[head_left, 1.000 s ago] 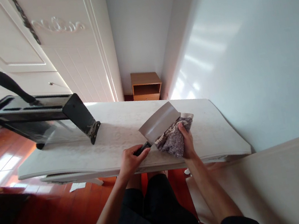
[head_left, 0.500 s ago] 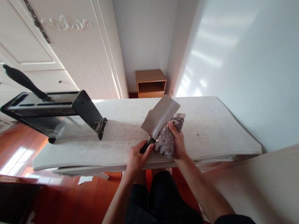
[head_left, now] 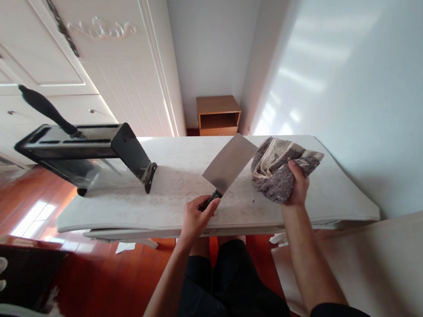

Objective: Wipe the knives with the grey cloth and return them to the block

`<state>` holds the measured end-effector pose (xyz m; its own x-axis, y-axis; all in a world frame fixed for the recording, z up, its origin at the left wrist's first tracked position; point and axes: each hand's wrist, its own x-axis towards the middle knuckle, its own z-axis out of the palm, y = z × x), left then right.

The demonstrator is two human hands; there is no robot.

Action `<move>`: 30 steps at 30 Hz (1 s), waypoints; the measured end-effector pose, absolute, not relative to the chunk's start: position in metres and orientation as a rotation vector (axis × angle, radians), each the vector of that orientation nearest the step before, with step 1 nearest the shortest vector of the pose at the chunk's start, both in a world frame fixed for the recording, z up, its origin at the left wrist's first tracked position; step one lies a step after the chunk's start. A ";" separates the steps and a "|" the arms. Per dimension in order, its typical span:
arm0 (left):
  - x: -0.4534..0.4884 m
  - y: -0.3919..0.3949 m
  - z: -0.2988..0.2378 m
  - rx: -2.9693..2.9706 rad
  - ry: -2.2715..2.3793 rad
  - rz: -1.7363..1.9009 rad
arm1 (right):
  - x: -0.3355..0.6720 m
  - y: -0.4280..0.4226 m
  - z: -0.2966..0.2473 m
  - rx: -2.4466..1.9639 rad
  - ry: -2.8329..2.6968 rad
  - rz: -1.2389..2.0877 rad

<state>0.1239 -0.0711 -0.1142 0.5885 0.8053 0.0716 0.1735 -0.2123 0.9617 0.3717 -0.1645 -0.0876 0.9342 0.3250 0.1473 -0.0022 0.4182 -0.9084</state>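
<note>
My left hand (head_left: 197,218) is closed round the black handle of a broad steel cleaver (head_left: 230,162), whose blade is raised over the white table (head_left: 185,195). My right hand (head_left: 295,188) grips a bunched grey and cream cloth (head_left: 279,168) to the right of the blade, clear of it. A black knife block (head_left: 86,152) stands at the table's left end, tilted, with one black knife handle (head_left: 45,110) sticking up from it.
White cupboard doors (head_left: 39,62) rise behind the block. A small wooden cabinet (head_left: 218,115) sits on the floor beyond the table. A pale wall (head_left: 343,78) runs along the right. A dark chair (head_left: 16,296) stands on the red wooden floor at lower left.
My right hand has pulled the cloth off the blade and away to the right. The cleaver has stayed in my left hand, its blade now bare.
</note>
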 end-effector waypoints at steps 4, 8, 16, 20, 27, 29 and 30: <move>0.129 -0.072 -0.112 1.732 0.859 0.756 | 0.365 -0.180 -0.083 -1.242 -0.391 -0.059; 0.131 -0.073 -0.110 1.761 0.887 0.767 | 0.342 -0.184 -0.077 -1.423 -0.729 -0.074; 0.130 -0.077 -0.116 1.928 0.918 0.804 | 0.296 -0.159 -0.076 -1.594 -1.516 0.104; 0.130 -0.077 -0.115 1.932 0.916 0.805 | 0.297 -0.156 -0.072 -1.631 -1.692 0.102; 0.126 -0.075 -0.115 1.927 0.831 0.761 | 0.319 -0.169 -0.057 -1.612 -2.041 0.234; 0.125 -0.075 -0.115 1.926 0.797 0.764 | 0.323 -0.173 -0.057 -1.547 -2.115 0.282; 0.124 -0.075 -0.115 1.924 0.785 0.774 | 0.325 -0.175 -0.059 -1.508 -2.147 0.299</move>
